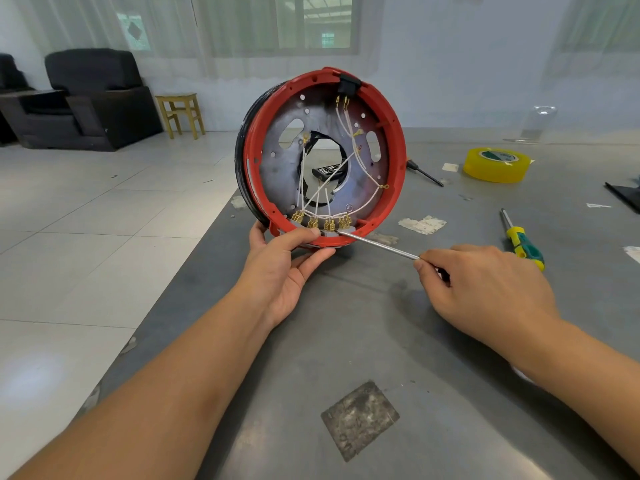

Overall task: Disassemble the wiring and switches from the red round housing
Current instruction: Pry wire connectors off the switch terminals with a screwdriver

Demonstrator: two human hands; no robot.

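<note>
The red round housing (394, 133) stands on edge on the grey table (381, 341), its open side facing me. White wires (346, 133) cross its metal plate down to several brass terminals (322, 221) on grey switches (329, 233) along the bottom rim. A black switch (348, 84) sits at the top rim. My left hand (287, 268) grips the housing's lower rim, thumb on the switches. My right hand (485, 289) holds a screwdriver; its metal shaft (381, 247) reaches left, tip against the rightmost grey switch.
A green-and-yellow screwdriver (523, 242) lies on the table to the right. Farther back are a yellow tape roll (497, 164) and a thin black tool (424, 173). The table's left edge runs diagonally beside my left arm. Black armchairs (90, 98) and a wooden stool (181, 114) stand on the floor.
</note>
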